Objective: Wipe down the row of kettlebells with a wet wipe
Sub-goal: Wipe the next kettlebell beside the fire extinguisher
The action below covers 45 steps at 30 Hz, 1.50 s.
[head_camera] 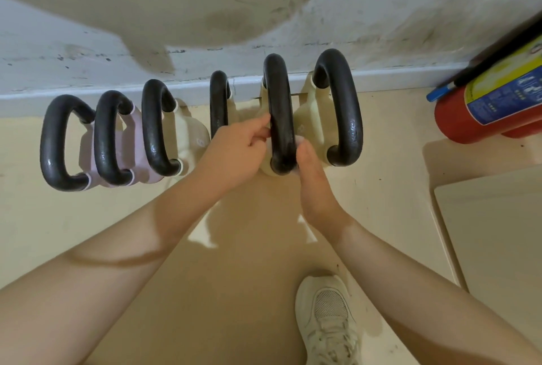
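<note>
Several kettlebells with black handles stand in a row along the wall; the two at the left have pink bodies, the others cream. My left hand (pixel 239 149) has its fingers curled against the left side of the handle of the second kettlebell from the right (pixel 278 106). My right hand (pixel 311 177) is on the right side of that same handle, low down. A small bit of white wet wipe (pixel 299 139) shows at my right fingertips against the handle. The rightmost kettlebell (pixel 341 106) stands just beside it.
A red fire extinguisher (pixel 481 106) with a blue and yellow label lies at the right by the wall. A stained white wall runs behind the row. My white shoe (pixel 328 320) stands on the beige floor below. A pale panel (pixel 492 232) lies at the right.
</note>
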Available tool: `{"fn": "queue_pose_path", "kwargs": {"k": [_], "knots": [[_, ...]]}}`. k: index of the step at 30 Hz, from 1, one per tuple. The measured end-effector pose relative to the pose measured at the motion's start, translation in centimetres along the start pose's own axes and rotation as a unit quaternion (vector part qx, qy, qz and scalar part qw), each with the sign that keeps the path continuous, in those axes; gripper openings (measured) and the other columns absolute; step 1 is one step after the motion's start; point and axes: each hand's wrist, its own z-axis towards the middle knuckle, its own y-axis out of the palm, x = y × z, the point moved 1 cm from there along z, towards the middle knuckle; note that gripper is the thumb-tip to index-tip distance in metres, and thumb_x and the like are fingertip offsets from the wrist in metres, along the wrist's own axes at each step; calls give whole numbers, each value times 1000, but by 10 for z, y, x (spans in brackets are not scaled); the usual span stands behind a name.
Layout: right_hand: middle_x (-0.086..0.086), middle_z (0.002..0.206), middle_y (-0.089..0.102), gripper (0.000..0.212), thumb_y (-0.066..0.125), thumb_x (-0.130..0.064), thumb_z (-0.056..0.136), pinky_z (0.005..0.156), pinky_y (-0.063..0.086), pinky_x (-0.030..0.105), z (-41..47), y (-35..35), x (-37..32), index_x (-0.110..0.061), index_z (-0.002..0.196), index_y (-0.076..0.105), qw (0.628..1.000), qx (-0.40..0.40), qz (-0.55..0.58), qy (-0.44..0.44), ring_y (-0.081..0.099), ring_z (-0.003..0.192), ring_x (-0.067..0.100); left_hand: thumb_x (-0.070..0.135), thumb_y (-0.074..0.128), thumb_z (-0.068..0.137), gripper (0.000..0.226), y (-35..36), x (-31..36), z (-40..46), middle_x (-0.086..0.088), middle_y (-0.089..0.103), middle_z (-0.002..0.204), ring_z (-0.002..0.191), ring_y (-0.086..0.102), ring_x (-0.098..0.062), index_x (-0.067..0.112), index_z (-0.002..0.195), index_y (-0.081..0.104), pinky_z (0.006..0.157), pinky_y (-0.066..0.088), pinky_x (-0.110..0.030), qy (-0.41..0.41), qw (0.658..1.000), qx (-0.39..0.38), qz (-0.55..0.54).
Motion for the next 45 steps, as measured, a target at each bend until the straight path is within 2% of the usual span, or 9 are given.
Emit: {"fn": "queue_pose_path", "kwargs": {"k": [6,9,13,17,21,26,32,40,45], "knots": [[10,109,54,40,35,-43,93,90,44,34,-3,5,12,-15,120,42,992,-5,-112,-62,51,100,20,7,43,88,56,0,-5,0,9,72,98,97,65,-5,32,138,40,100,45,-32,-68,996,-1,-66],[3,151,23,64,38,-25,97,113,26,43,-13,3,20,-10,148,1,956,-37,-231,-178,31,135,29,5,44,88,57,-1,-6,0,11,71,95,93,67,-4,34,137,41,103,43,-33,-87,992,-10,-90],[9,153,9,67,48,-15,91,118,14,40,-7,-13,28,-4,145,10,821,-59,-455,-340,-1,145,26,0,47,86,58,0,-9,-1,2,73,104,102,66,-10,32,135,46,104,43,-37,-96,987,-16,-130],[4,150,31,54,49,-16,89,115,20,40,2,-26,31,-11,141,34,664,-41,-613,-427,17,142,21,-1,51,81,60,-3,-10,-1,-15,68,112,110,61,-29,33,130,52,101,45,-45,-121,977,-3,-174],[-3,146,39,44,40,-7,92,114,21,35,9,-32,37,-14,135,47,532,-53,-677,-505,31,135,17,-3,52,83,58,0,-4,-3,-5,69,103,104,61,-14,25,133,48,98,45,-30,-116,974,-13,-195],[-5,137,52,35,45,-8,92,113,19,36,19,-41,31,-18,123,58,473,-70,-685,-551,34,132,16,-2,47,87,53,2,3,-9,8,64,94,89,57,-1,21,135,46,84,44,-16,-112,974,-8,-199],[1,106,71,24,48,-3,93,105,33,30,13,-31,2,-12,95,70,526,-79,-613,-584,58,112,22,8,55,86,41,4,5,-16,-7,67,107,96,63,-16,14,126,54,93,51,-31,-148,971,6,-187],[1,82,51,27,32,0,74,63,43,22,-13,-22,-63,-3,83,57,877,-80,-328,-343,46,73,10,20,59,86,19,-4,40,-18,0,70,84,77,66,-12,21,105,62,73,53,-24,-83,970,11,-227],[0,78,54,36,35,17,78,60,48,19,-9,-37,-102,-14,82,52,997,65,43,-26,57,68,5,31,48,91,29,6,61,-3,-1,67,82,77,62,-16,13,109,61,80,49,-31,-118,943,-9,-311]]}}
